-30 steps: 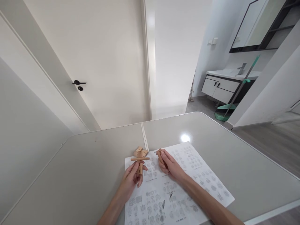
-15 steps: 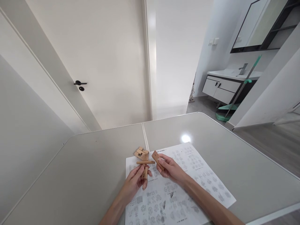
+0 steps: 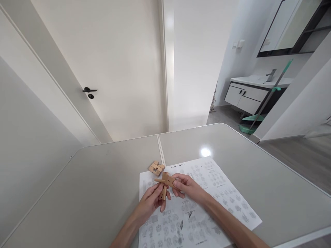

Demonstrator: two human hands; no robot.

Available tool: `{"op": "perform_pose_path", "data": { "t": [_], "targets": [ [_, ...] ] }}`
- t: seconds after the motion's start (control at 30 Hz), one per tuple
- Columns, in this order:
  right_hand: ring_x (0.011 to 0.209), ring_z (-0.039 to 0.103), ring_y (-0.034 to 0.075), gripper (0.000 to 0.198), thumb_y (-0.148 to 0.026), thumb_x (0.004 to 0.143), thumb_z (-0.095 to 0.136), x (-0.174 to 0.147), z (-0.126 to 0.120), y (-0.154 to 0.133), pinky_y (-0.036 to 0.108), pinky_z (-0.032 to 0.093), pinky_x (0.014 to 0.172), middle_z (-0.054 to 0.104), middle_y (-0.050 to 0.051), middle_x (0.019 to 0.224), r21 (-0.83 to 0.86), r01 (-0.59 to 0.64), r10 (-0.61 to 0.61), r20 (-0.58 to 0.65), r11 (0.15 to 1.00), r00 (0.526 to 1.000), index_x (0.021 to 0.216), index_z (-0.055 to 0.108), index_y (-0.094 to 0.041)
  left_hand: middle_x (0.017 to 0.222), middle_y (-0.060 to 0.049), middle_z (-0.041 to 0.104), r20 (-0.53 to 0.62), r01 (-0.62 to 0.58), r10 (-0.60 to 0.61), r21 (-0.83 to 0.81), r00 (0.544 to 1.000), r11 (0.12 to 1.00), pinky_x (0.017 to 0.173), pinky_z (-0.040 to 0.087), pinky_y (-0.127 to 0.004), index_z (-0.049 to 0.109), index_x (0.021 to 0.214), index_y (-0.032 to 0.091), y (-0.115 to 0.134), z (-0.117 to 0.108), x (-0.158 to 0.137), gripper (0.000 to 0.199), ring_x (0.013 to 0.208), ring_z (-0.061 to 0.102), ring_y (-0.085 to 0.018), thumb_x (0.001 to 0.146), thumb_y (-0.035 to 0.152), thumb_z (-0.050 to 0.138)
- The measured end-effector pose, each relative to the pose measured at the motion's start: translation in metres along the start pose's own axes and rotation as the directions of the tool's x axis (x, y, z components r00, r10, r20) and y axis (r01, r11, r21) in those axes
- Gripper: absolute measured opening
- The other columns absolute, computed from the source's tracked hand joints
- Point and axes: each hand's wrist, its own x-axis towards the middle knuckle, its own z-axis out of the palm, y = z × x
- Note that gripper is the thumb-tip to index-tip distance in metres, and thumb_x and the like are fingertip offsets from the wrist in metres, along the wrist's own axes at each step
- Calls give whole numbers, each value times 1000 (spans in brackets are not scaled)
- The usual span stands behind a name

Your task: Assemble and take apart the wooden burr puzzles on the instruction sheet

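Note:
My left hand (image 3: 153, 198) is closed around crossed wooden puzzle pieces (image 3: 163, 193), one upright and one lying across. Pinched in my right hand (image 3: 184, 185) is another wooden puzzle piece (image 3: 170, 181), a flat notched block. It overlaps the pieces in my left hand; whether they interlock I cannot tell. Just beyond my hands, a group of notched wooden blocks (image 3: 156, 167) lies at the top edge of the printed sheet (image 3: 207, 213). My fingers hide parts of the held pieces.
The sheet with small grey diagrams lies on a grey table (image 3: 77, 199) with a pale seam (image 3: 160, 150). Behind the table stand a white door (image 3: 124, 69) and wall. A washbasin cabinet (image 3: 245, 94) and a green broom and dustpan (image 3: 247, 128) are at the far right.
My right hand has brought its piece left and turned it, so it now meets the pieces in my left hand. The blocks on the table stay put.

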Motion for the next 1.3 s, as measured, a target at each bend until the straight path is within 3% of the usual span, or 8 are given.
{"op": "perform_pose_path", "data": {
  "t": [0.13,0.3,0.57,0.77,1.0,1.17,1.3],
  "targets": [
    [48,44,9,42,-55,96,62,0,2,0,25,34,50,62,-2,64,-43,11,-12,-21,999,1000,113,67,-17,84,-7,68,1,12,-12,-4,1000,1000,52,39,-26,66,112,13,1,2,-1,40,47,52,-8,94,49,66],
    [48,43,9,46,-59,97,59,1,5,1,25,33,49,61,-3,66,-6,3,-4,-47,1000,999,118,62,-19,82,-5,65,-7,36,-36,-42,999,998,53,37,-24,66,98,14,4,4,-3,36,48,49,-6,94,49,66],
    [54,50,10,49,-59,97,59,0,5,-1,25,33,51,64,2,85,94,-6,6,-1,996,1000,129,52,-23,79,-1,59,-5,31,-32,-114,999,993,50,36,-21,64,89,16,10,5,-4,32,46,39,-3,94,47,68],
    [51,47,10,39,-60,101,50,1,5,10,24,32,50,61,-4,75,-72,15,-21,-81,997,996,114,47,-24,87,-1,55,36,46,-45,-15,998,999,44,40,-20,62,95,17,8,8,-7,28,48,39,-4,96,45,64],
    [47,42,9,40,-62,97,55,4,8,11,24,30,49,63,-4,74,-86,20,-29,-104,996,994,106,47,-24,87,1,53,145,54,-68,99,987,994,34,37,-17,60,100,18,11,8,-8,27,41,40,-1,98,46,61],
    [45,39,7,37,-60,97,57,3,8,6,23,27,47,64,-4,73,-62,17,-24,-109,998,994,99,48,-24,86,2,57,108,22,-30,69,994,997,34,30,-17,60,108,18,10,6,-6,29,33,43,1,98,46,60],
    [44,32,7,37,-61,96,57,1,7,6,23,23,47,63,-5,71,-36,26,-28,-83,999,996,97,47,-25,82,1,60,88,33,-38,55,995,998,33,23,-17,62,101,17,9,5,-6,33,32,39,2,93,48,68]
  ]
}}
